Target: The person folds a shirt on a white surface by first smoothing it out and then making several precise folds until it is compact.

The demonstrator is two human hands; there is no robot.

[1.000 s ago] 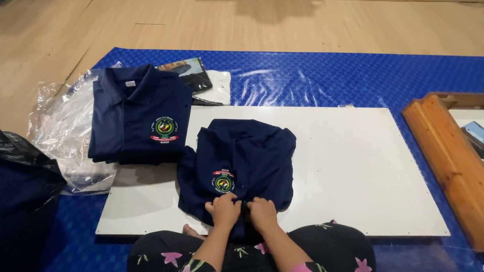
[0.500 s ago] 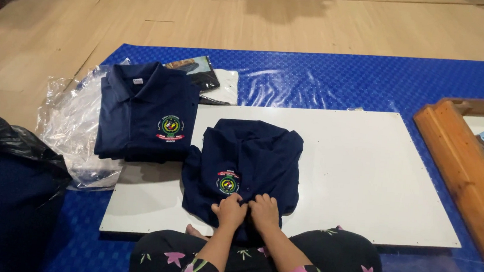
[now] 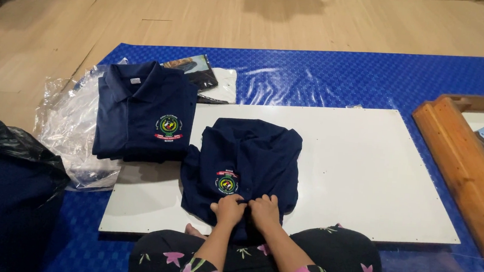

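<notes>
Both hands are down together at the near edge of the white board (image 3: 366, 182): the left hand (image 3: 228, 208) and the right hand (image 3: 265, 209) sit side by side, almost touching, fingers curled and pinching the fabric of the navy polo shirt (image 3: 251, 160) at its placket, close to the collar. That shirt lies on the board's near-left part with its collar toward the person, its round green and yellow chest badge (image 3: 227, 182) just left of the left hand. Behind the hands, at the board's near edge, the person's lap shows in dark trousers with pink flowers (image 3: 324, 266). Off the board's far-left corner rests a second navy polo shirt (image 3: 142, 112), neatly folded, collar away, lying partly on the board and partly on crumpled clear plastic bags (image 3: 67, 132). Just beyond the board's far edge sits a flat printed packet (image 3: 192, 68). Left of the board bulges a black plastic bag (image 3: 4, 191). Right of the board lies a wooden frame (image 3: 461, 167) on the blue mat (image 3: 341, 74), with pale wooden floor (image 3: 206, 16) further out.
</notes>
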